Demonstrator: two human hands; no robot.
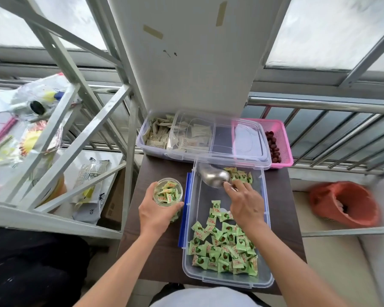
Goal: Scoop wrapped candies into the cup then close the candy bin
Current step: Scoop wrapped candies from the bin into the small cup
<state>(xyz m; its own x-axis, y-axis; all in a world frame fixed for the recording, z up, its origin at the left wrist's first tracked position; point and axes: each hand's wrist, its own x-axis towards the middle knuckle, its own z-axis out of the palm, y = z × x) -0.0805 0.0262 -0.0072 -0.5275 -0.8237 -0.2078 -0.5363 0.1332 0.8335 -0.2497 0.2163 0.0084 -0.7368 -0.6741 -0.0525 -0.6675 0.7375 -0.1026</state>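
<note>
Right hand closed in a pinch grip on the scoop handle, bowl kept low at the bin's far end beside a few candies, presumably to gather them. Cup, nearly full, wrapped by the left hand and kept on the bench just beside the bin, so transfers stay short. Lid is seen off, resting across the rear bin.
</note>
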